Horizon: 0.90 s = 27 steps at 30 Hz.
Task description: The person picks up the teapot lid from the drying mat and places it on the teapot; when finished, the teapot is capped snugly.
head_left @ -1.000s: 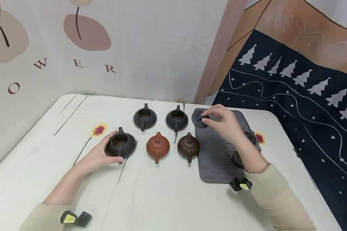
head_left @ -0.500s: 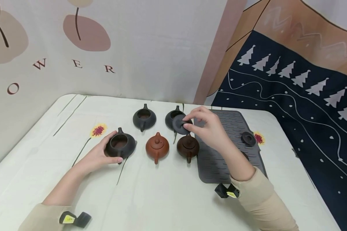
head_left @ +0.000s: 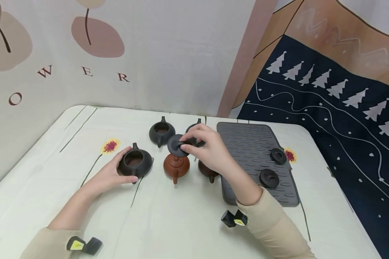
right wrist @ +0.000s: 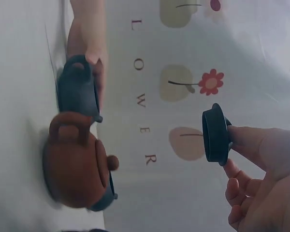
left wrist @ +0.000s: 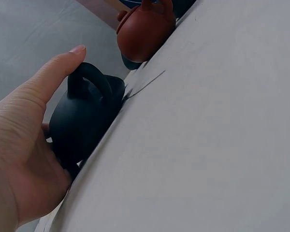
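Note:
My left hand (head_left: 105,177) grips an open black teapot (head_left: 144,167) by its side, thumb near the handle; the left wrist view shows the teapot (left wrist: 84,123) standing on the cloth. Between thumb and fingertips, my right hand (head_left: 209,148) pinches a black lid (head_left: 174,145) by its knob, in the air above the lidded reddish-brown teapot (head_left: 176,169). From the side, in the right wrist view, the lid (right wrist: 215,135) hangs well apart from the teapots. My right hand partly hides a lidded dark brown teapot (head_left: 208,172).
Farther back stands an open black teapot (head_left: 155,135), and right of it another black teapot (head_left: 191,128), partly covered by my right hand. On the right lies a grey ridged mat (head_left: 243,144), with a black lid (head_left: 278,156) and a second black lid (head_left: 269,178) on it.
My right hand has lifted the black lid off the mat's far left corner and carried it left, past the back right teapot. My left hand stays on its teapot.

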Each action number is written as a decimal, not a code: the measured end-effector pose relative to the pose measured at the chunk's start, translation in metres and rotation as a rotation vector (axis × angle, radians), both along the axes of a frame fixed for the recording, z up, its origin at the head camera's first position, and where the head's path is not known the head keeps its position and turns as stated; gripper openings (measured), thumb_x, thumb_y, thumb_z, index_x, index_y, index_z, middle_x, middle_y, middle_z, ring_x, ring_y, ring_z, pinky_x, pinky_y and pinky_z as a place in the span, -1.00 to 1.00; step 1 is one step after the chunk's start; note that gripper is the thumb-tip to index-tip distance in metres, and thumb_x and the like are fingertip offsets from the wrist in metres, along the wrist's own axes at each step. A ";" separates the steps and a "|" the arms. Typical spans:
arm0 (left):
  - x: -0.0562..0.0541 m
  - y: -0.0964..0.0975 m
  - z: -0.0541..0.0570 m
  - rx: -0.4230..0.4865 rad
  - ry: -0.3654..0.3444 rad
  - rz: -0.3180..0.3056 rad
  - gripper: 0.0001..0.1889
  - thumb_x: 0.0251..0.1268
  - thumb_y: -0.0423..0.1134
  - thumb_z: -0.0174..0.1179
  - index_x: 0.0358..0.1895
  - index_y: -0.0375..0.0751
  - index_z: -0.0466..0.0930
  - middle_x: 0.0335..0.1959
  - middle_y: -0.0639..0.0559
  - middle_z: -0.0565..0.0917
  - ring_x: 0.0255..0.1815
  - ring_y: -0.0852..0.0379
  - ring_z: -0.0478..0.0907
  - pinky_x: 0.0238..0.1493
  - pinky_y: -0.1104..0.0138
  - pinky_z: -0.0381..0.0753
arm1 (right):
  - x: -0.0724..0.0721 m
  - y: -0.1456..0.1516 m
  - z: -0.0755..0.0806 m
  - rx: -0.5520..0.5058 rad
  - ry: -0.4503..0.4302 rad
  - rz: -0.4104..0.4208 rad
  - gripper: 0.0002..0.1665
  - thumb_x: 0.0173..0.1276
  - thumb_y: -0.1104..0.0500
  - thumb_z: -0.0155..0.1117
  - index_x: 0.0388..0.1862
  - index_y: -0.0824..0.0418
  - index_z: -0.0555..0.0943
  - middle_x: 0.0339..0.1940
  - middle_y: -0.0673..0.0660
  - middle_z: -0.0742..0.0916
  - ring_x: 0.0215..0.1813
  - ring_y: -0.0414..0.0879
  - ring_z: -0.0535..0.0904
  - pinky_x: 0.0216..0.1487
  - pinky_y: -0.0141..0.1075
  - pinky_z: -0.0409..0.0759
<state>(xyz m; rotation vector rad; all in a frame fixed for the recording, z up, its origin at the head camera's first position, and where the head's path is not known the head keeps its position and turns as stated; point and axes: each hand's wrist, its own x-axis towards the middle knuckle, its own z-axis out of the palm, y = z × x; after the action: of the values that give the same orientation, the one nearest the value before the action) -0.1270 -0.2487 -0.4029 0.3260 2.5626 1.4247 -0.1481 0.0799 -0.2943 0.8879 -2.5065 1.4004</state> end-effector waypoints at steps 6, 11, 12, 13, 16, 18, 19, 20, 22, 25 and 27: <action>-0.001 0.000 -0.001 0.015 0.003 -0.001 0.12 -0.01 -0.19 0.48 0.54 -0.20 -0.16 0.44 -0.36 0.07 0.41 -0.29 -0.01 0.24 -0.24 0.01 | 0.000 -0.021 -0.005 0.019 -0.005 0.021 -0.87 0.21 0.21 0.43 -0.24 0.08 0.74 -0.17 -0.11 0.60 -0.09 -0.23 0.42 -0.09 -0.23 0.44; -0.001 0.001 -0.001 0.002 0.005 0.006 0.12 -0.02 -0.18 0.48 0.53 -0.24 -0.14 0.44 -0.37 0.08 0.41 -0.31 0.01 0.24 -0.25 0.01 | -0.002 -0.039 -0.010 0.048 -0.006 0.032 -0.88 0.22 0.18 0.43 -0.24 0.06 0.74 -0.17 -0.12 0.61 -0.15 -0.23 0.40 -0.12 -0.24 0.41; -0.001 0.001 0.000 0.001 0.002 0.007 0.12 -0.02 -0.17 0.48 0.53 -0.23 -0.14 0.43 -0.36 0.09 0.41 -0.30 0.01 0.24 -0.25 0.01 | -0.003 -0.042 -0.012 0.053 -0.006 0.038 -0.88 0.22 0.17 0.43 -0.24 0.06 0.74 -0.18 -0.12 0.61 -0.15 -0.20 0.42 -0.12 -0.26 0.40; -0.001 0.002 0.000 0.001 0.001 0.008 0.12 -0.02 -0.17 0.48 0.53 -0.23 -0.14 0.43 -0.36 0.09 0.40 -0.30 0.02 0.24 -0.25 0.02 | -0.003 -0.045 -0.013 0.057 -0.002 0.044 -0.87 0.22 0.17 0.43 -0.23 0.06 0.74 -0.18 -0.12 0.61 -0.15 -0.20 0.42 -0.11 -0.27 0.39; -0.001 0.002 0.000 0.009 -0.002 0.007 0.11 0.00 -0.17 0.48 0.53 -0.22 -0.14 0.43 -0.35 0.11 0.39 -0.28 0.05 0.23 -0.23 0.04 | -0.006 -0.054 -0.017 0.059 0.006 0.065 -0.86 0.23 0.17 0.42 -0.22 0.07 0.74 -0.18 -0.09 0.61 -0.12 -0.15 0.47 -0.09 -0.33 0.35; -0.001 0.001 0.001 0.011 -0.005 0.006 0.11 0.01 -0.17 0.47 0.53 -0.21 -0.14 0.43 -0.34 0.11 0.38 -0.27 0.07 0.23 -0.21 0.06 | -0.008 -0.059 -0.020 0.051 0.009 0.081 -0.86 0.23 0.18 0.42 -0.21 0.09 0.74 -0.18 -0.07 0.61 -0.10 -0.12 0.49 -0.08 -0.37 0.37; -0.001 0.001 0.001 0.013 -0.004 0.005 0.10 0.01 -0.17 0.47 0.53 -0.21 -0.13 0.43 -0.34 0.11 0.38 -0.27 0.07 0.23 -0.20 0.06 | -0.009 -0.062 -0.022 0.049 0.011 0.087 -0.85 0.23 0.18 0.42 -0.20 0.10 0.73 -0.18 -0.06 0.61 -0.09 -0.13 0.49 -0.08 -0.38 0.38; -0.001 0.001 0.001 0.015 -0.006 0.005 0.10 0.01 -0.17 0.47 0.53 -0.21 -0.13 0.43 -0.34 0.10 0.38 -0.27 0.07 0.22 -0.20 0.07 | -0.010 -0.064 -0.023 0.047 0.011 0.095 -0.85 0.23 0.18 0.42 -0.20 0.10 0.73 -0.17 -0.06 0.61 -0.08 -0.13 0.50 -0.08 -0.39 0.40; -0.001 0.001 0.001 0.011 -0.012 0.006 0.10 0.01 -0.16 0.47 0.53 -0.19 -0.14 0.44 -0.33 0.09 0.38 -0.26 0.06 0.22 -0.20 0.08 | -0.011 -0.069 -0.026 0.053 0.017 0.105 -0.84 0.24 0.18 0.41 -0.19 0.10 0.73 -0.17 -0.05 0.61 -0.08 -0.14 0.50 -0.09 -0.41 0.41; -0.001 0.001 0.001 0.015 -0.017 0.006 0.10 0.01 -0.17 0.47 0.53 -0.19 -0.14 0.45 -0.33 0.07 0.38 -0.27 0.06 0.22 -0.20 0.08 | -0.013 -0.077 -0.031 0.086 0.019 0.099 -0.83 0.25 0.14 0.41 -0.17 0.06 0.73 -0.15 -0.09 0.61 -0.11 -0.19 0.49 -0.08 -0.40 0.37; -0.001 0.000 0.001 0.015 -0.018 0.006 0.10 0.01 -0.17 0.47 0.53 -0.20 -0.14 0.45 -0.34 0.07 0.38 -0.27 0.06 0.21 -0.20 0.09 | -0.014 -0.081 -0.034 0.116 0.016 0.088 -0.83 0.25 0.10 0.40 -0.16 0.02 0.73 -0.15 -0.12 0.60 -0.15 -0.20 0.48 -0.07 -0.37 0.34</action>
<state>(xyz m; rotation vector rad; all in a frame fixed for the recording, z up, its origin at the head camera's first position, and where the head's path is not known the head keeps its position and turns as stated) -0.1275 -0.2483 -0.4021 0.3062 2.5417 1.4430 -0.1626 -0.0016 -0.3283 1.0378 -2.5889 1.2772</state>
